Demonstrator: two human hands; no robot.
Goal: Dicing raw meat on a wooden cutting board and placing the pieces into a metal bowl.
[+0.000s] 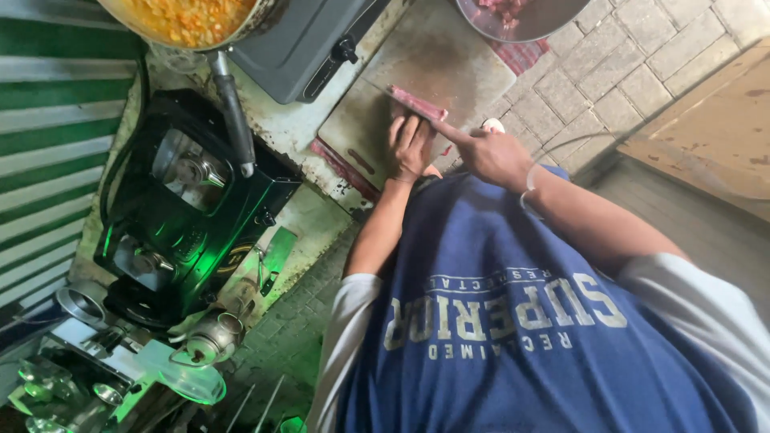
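Left hand flat, pinning meat strip on cutting board; right hand grips something, likely a knife; strip uncut, I judge.

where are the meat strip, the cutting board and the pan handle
meat strip (417, 103), head view, middle of the strip
cutting board (445, 56), head view, bare top surface
pan handle (234, 120), head view, mid-shaft

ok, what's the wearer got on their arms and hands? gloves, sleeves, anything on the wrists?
Both hands are bare, no gloves. The left hand has a thin band at its wrist; the right hand has a pale bangle or band at its wrist. Forearms are uncovered. Short light grey or white sleeves end above the elbows, joined to a blue T-shirt with pale printed lettering.
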